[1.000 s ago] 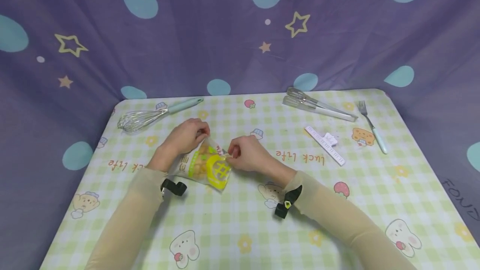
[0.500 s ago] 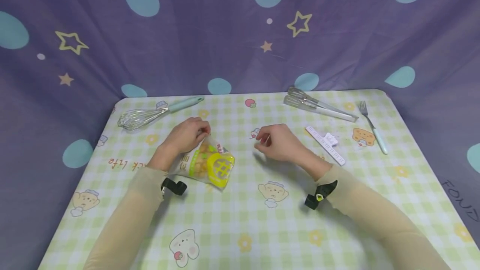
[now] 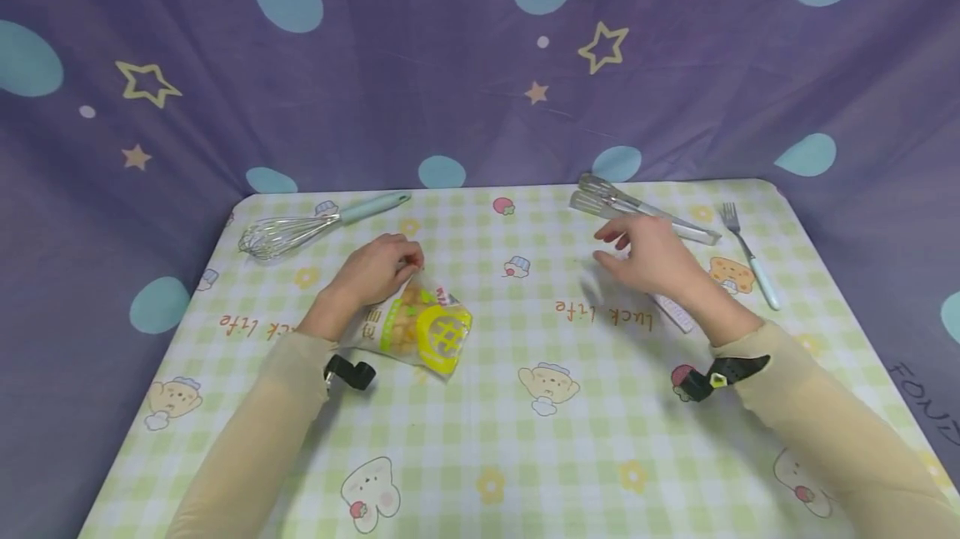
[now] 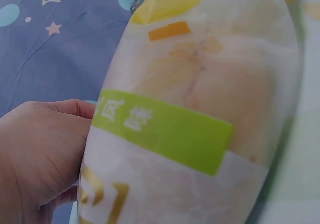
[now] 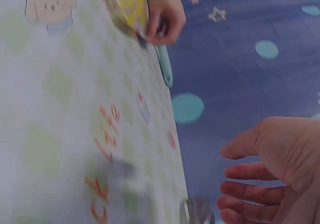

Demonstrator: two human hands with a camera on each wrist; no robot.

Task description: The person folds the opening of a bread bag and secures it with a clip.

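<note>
A: Where is the bread bag?
B: Left of centre on the table; the left hand pinches its upper corner between thumb and fingers
A: Which way does it point?
B: Its long axis runs sideways at a slight slant; the yellow end points right and a little toward the person, the pale end lies beside the left wrist
A: Any writing on it?
B: A big # on the yellow patch; 风味 in white on the green band; 面包 on the pale end
A: And the right hand?
B: Well apart from the bag, fingers loosely spread, thumb standing off; it hides part of the white sealing clip, and whether it touches that I cannot tell
A: Further out?
B: Metal tongs just beyond the right hand; a fork to their right, tines away from the person; a whisk at far left, wires leftward
A: The surface, the room?
B: A green-and-white checked tablecloth with cartoon animals, flowers and an upside-down "luck life" in orange; behind, a purple curtain with blue ovals and stars, dark letters starting FON at its right
</note>
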